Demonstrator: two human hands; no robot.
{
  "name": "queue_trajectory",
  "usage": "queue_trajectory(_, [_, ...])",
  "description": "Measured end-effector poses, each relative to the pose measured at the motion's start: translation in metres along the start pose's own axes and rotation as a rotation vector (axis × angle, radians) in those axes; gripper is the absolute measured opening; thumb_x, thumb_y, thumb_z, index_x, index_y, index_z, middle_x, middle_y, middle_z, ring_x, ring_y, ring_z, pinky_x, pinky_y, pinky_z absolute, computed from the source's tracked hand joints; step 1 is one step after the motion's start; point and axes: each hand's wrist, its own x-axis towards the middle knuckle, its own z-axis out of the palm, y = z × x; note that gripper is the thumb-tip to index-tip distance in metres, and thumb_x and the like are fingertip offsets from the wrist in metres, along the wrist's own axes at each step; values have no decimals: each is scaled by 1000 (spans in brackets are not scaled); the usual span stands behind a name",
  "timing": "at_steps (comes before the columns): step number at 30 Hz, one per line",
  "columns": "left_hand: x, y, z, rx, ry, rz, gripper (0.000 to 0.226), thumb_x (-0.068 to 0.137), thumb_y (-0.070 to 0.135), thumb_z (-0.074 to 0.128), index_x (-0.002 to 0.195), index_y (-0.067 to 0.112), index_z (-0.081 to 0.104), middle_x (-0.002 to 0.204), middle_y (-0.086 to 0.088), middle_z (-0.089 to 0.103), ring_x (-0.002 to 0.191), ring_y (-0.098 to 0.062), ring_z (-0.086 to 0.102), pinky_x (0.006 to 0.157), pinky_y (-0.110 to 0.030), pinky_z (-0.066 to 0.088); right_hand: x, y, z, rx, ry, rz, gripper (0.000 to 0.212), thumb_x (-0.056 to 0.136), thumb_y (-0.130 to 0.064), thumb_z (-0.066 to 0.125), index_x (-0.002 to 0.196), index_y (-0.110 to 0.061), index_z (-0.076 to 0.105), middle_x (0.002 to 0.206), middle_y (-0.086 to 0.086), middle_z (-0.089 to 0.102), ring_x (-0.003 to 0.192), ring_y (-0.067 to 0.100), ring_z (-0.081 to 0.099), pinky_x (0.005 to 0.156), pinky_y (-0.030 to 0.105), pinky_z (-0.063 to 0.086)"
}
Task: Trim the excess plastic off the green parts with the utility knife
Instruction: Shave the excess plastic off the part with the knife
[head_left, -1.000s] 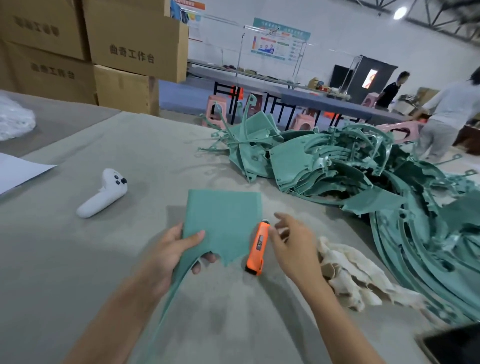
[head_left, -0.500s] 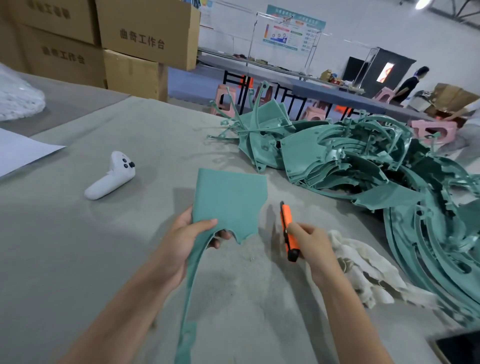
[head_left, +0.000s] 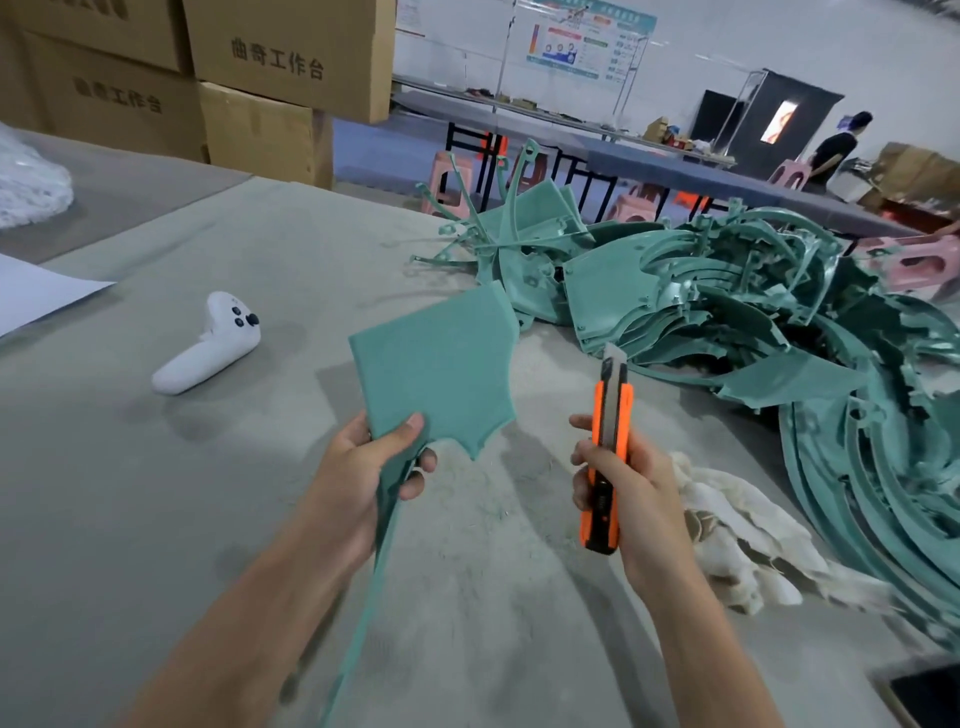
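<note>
My left hand (head_left: 363, 470) grips a flat green plastic part (head_left: 439, 371) by its lower edge, thumb on top, holding it tilted up above the table. A thin green strip trails from the part down past my wrist. My right hand (head_left: 623, 488) grips an orange utility knife (head_left: 609, 447) upright, its blade out and pointing away from me, a short gap to the right of the part. A big heap of green parts (head_left: 727, 322) lies at the right.
A white controller (head_left: 208, 345) lies on the grey felt table (head_left: 130, 493) to the left. Crumpled white gloves (head_left: 737, 530) sit by my right wrist. A dark phone (head_left: 924, 696) is at the bottom right corner. Cardboard boxes (head_left: 260, 67) stand at the back left; people stand far behind.
My right hand has picked the knife up off the table and raised it upright. My left hand has lifted and tilted the green part toward it.
</note>
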Motion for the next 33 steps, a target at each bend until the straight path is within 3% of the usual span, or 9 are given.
queue_trajectory(3, [0, 2, -3, 70, -27, -39, 23, 76, 16, 65, 95, 4, 59, 67, 1, 61, 46, -9, 49, 33, -16, 31, -2, 1, 3, -129, -14, -136, 19, 96, -34, 56, 113, -29, 65, 72, -4, 60, 52, 14, 47, 48, 23, 41])
queue_trajectory(6, [1, 6, -4, 149, -5, -89, 27, 72, 20, 68, 91, 1, 61, 62, -1, 63, 43, -10, 52, 32, -16, 33, -3, 1, 4, -290, -23, -255, 26, 92, -45, 50, 112, -34, 62, 72, -5, 63, 52, 12, 49, 49, 27, 43])
queue_trajectory(10, [0, 11, -7, 108, -82, -233, 19, 70, 22, 69, 81, 6, 71, 63, -2, 64, 43, -9, 52, 35, -18, 38, -2, 2, 2, -476, -22, -373, 21, 94, -40, 52, 110, -31, 62, 74, -8, 67, 50, 13, 56, 49, 36, 49])
queue_trajectory(13, [0, 13, -10, 22, -147, -339, 15, 74, 20, 67, 64, 13, 76, 62, 2, 63, 41, -4, 48, 36, -16, 39, -1, 3, 3, -556, -17, -423, 20, 93, -42, 51, 107, -31, 61, 76, -13, 67, 51, 12, 58, 50, 31, 50])
queue_trajectory(19, [-2, 13, -8, -36, -103, -449, 14, 70, 16, 69, 57, 12, 74, 63, -1, 63, 38, -3, 49, 35, -14, 40, 3, 3, 10, -640, 64, -533, 21, 97, -37, 52, 116, -32, 60, 71, -15, 65, 58, 5, 60, 53, 11, 42])
queue_trajectory(24, [-1, 16, -6, -8, -37, -425, 15, 66, 13, 68, 52, 11, 72, 64, -7, 65, 32, -3, 43, 32, -14, 36, 5, 2, 12, -679, 86, -583, 28, 97, -34, 53, 117, -19, 65, 74, -16, 64, 64, 7, 59, 55, 9, 40])
queue_trajectory(26, [-3, 17, -5, -25, -42, -413, 15, 68, 11, 65, 54, 11, 71, 62, -7, 64, 31, -3, 39, 31, -13, 33, 7, 1, 13, -706, 86, -590, 27, 99, -34, 53, 119, -18, 64, 73, -14, 64, 65, 8, 59, 56, 10, 40])
queue_trajectory(29, [-6, 19, -3, -79, -39, -400, 3, 69, 9, 62, 72, 8, 62, 60, -7, 62, 29, -2, 36, 30, -12, 31, 8, 2, 15, -718, 92, -604, 29, 96, -32, 53, 119, -20, 64, 72, -12, 64, 65, 9, 60, 56, 12, 41])
queue_trajectory(33, [-7, 21, -2, -126, -33, -388, 11, 70, 8, 59, 79, 8, 53, 59, -6, 60, 28, -1, 34, 30, -11, 29, 4, 7, 18, -695, 57, -631, 29, 96, -31, 55, 123, -21, 62, 71, -14, 61, 59, 7, 58, 52, 16, 41])
